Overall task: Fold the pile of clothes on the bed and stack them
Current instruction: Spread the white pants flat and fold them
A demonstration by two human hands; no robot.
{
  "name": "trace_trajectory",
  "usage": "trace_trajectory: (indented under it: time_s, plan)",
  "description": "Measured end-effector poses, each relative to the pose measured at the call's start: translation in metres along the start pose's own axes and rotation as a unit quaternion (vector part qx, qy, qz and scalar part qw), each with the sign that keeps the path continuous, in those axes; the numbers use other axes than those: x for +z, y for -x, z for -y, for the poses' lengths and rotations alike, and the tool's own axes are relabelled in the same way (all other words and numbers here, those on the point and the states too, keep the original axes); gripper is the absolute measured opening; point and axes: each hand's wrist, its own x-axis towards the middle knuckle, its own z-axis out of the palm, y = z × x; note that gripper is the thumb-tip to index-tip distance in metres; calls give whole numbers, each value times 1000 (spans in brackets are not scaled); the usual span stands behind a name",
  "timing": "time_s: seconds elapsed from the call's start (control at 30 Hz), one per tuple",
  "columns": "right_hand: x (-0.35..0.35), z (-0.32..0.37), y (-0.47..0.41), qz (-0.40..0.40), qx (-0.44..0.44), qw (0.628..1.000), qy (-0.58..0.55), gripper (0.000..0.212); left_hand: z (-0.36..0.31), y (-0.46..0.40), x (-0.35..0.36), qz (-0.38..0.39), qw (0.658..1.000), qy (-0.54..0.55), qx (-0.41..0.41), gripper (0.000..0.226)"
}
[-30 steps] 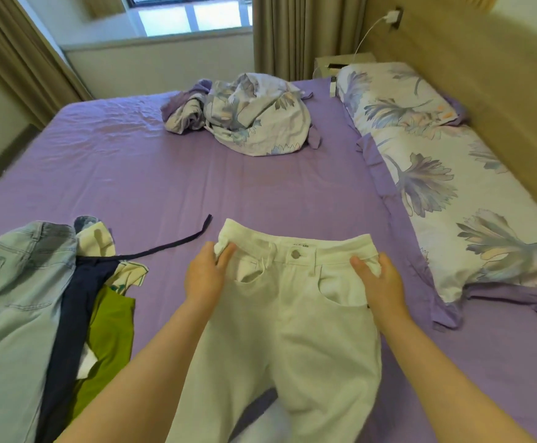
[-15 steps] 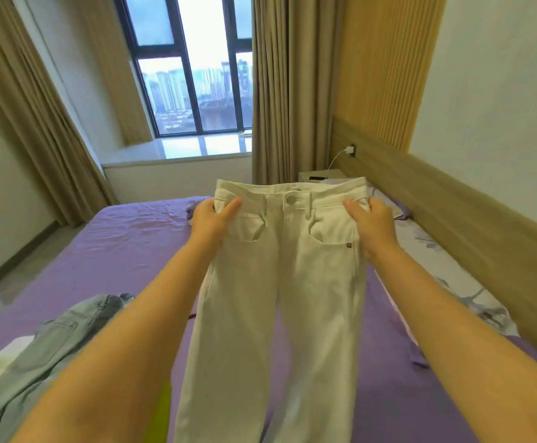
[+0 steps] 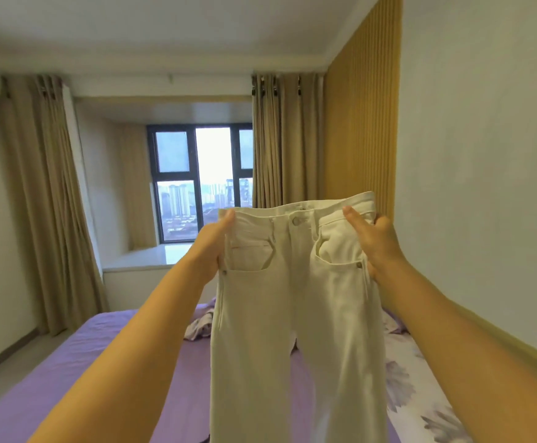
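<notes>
The left hand [image 3: 214, 243] pinches the waistband of the white trousers [image 3: 296, 314] at its left corner, thumb on the front of the band and the other fingers hidden behind the cloth. The right hand [image 3: 374, 239] grips the opposite corner the same way, thumb laid across the front near the pocket, fingers curled round the back edge. Between the two hands the waistband is stretched nearly flat, slightly higher on the right.

The trousers hang in the air in front of the person, above the bed [image 3: 78, 356], front side facing the camera. They are plain off-white denim with a metal button at the centre of the band, a fly seam below it, two curved front pockets with small rivets at the corners, and a smaller coin pocket inside the left one. The two legs drop straight down, touching along most of their length with a small gap just under the crotch.

The legs run out of the bottom of the view, so the hems cannot be seen. The lower cloth is blurred. Behind the trousers, a crumpled flowered cloth [image 3: 200, 326] shows only at its left edge, and a flowered pillow [image 3: 404, 378] on the right is partly covered by the right forearm. Beyond stand curtains [image 3: 53, 203] and a window [image 3: 203, 183].
</notes>
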Motion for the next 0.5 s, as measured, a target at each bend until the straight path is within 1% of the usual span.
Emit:
trace_trajectory:
  time_s: [0.03, 0.07, 0.1, 0.13, 0.17, 0.2, 0.23, 0.3, 0.33, 0.4, 0.5]
  plan:
    - [-2, -2, -2, 6, 5, 1000, -2, 46, 3, -1, 2, 3, 1000, -4, 5, 34]
    - [-5, -6, -3, 8, 15, 1000, 3, 41, 8, -1, 5, -6, 1000, -11, 13, 30]
    - [-7, -12, -4, 4, 27, 1000, 6, 31, 16, -1, 8, -30, 999, -29, 27, 26]
    - [-9, -19, -3, -6, 38, 999, 5, 20, 24, -1, 11, -65, 995, -57, 41, 27]
    - [-9, -27, -2, -22, 42, 999, 4, 15, 34, 0, 16, -108, 989, -87, 55, 34]
    - [-8, -34, 0, -39, 36, 999, 7, 15, 44, 0, 21, -146, 981, -107, 64, 39]
    - [-5, -42, 4, -47, 25, 999, 11, 16, 55, -1, 27, -166, 978, -109, 65, 40]
    - [6, -57, 15, -24, 6, 1000, 15, 14, 70, -1, 43, -163, 981, -81, 61, 36]
    - [14, -62, 20, -1, 0, 1000, 21, 17, 74, -1, 53, -155, 984, -65, 59, 34]
    - [30, -73, 29, 60, 2, 998, 30, 27, 77, -2, 72, -130, 989, -45, 55, 29]
    - [45, -78, 36, 148, -3, 989, 22, 27, 78, -1, 88, -99, 993, -37, 54, 15]
